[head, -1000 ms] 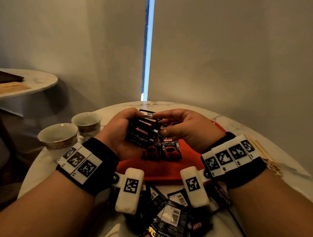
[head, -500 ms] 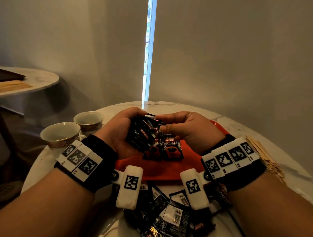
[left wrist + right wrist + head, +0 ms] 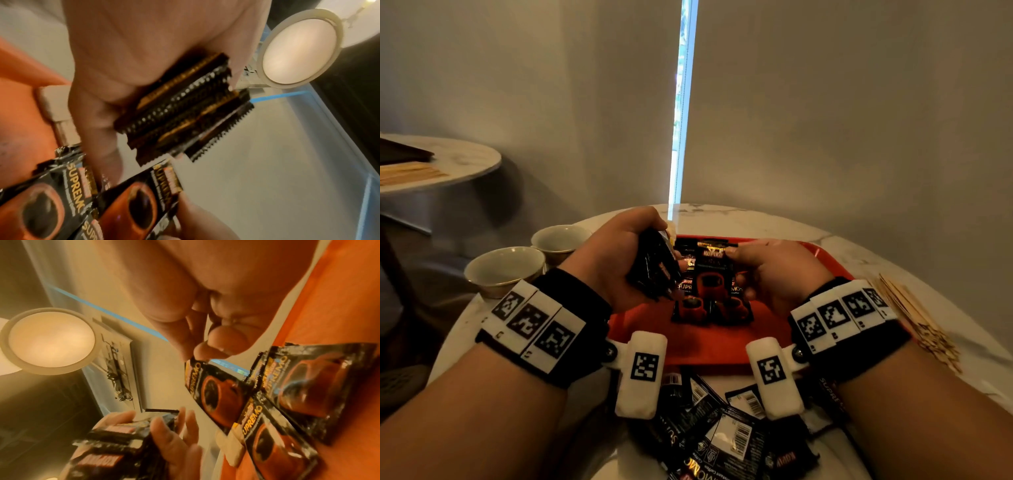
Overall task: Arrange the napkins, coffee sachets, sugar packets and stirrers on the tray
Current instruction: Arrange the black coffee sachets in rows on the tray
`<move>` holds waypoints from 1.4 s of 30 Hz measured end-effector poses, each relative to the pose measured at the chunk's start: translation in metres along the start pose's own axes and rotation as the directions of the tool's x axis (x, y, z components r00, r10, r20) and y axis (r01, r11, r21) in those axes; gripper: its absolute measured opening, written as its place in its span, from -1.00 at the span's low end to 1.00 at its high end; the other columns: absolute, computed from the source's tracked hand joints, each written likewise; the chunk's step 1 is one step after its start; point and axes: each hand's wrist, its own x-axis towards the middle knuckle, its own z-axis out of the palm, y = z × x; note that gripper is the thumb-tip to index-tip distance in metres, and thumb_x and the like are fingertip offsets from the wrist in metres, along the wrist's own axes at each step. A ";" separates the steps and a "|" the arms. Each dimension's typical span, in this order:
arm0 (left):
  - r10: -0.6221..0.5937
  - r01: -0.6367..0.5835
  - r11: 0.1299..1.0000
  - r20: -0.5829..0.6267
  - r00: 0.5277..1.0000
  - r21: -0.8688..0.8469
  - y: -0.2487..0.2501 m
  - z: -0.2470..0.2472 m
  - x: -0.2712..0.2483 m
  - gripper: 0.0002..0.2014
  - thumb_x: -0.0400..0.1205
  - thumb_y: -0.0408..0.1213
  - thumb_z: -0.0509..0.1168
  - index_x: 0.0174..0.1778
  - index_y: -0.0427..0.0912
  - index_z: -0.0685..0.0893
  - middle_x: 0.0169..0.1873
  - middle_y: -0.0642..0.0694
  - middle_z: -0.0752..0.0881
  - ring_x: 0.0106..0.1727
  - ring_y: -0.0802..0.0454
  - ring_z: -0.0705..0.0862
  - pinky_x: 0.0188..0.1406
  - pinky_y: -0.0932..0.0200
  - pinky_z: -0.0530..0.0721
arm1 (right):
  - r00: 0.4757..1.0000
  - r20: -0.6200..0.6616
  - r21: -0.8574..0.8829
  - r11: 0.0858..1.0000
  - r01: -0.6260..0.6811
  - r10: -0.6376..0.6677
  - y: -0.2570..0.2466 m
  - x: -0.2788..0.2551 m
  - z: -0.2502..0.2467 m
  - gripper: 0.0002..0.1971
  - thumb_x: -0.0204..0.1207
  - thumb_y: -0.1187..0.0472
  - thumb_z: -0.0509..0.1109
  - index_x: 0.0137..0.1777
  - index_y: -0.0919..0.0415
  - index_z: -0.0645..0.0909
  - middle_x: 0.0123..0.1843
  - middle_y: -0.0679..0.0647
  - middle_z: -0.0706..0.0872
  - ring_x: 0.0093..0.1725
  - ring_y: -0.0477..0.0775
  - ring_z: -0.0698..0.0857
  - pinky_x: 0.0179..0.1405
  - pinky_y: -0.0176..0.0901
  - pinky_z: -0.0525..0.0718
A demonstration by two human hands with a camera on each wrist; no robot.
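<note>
1. The left hand is curled round a stack of coffee sachets, held on edge just above the left side of the red tray.
2. The right hand pinches the top edge of a single sachet between thumb and fingertips, over the middle of the tray.
3. Two sachets lie face up on the tray beneath the held one.
4. A loose pile of sachets lies on the surface in front of the tray.
5. Wooden stirrers lie on the surface right of the tray.
6. Two cups stand left of the tray.
</note>
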 end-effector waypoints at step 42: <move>-0.086 0.091 0.987 -0.046 0.995 0.129 -0.012 -0.001 0.012 -0.66 0.61 -0.20 0.21 0.17 -0.39 0.61 -0.34 -0.32 0.73 -0.38 -0.18 0.73 -0.25 -0.01 0.73 | 0.970 0.155 -0.179 0.971 -0.161 0.190 -0.004 -0.014 0.014 -0.50 0.63 0.11 0.44 0.45 0.33 0.42 -0.01 0.34 0.67 -0.15 0.30 0.81 -0.13 0.06 0.82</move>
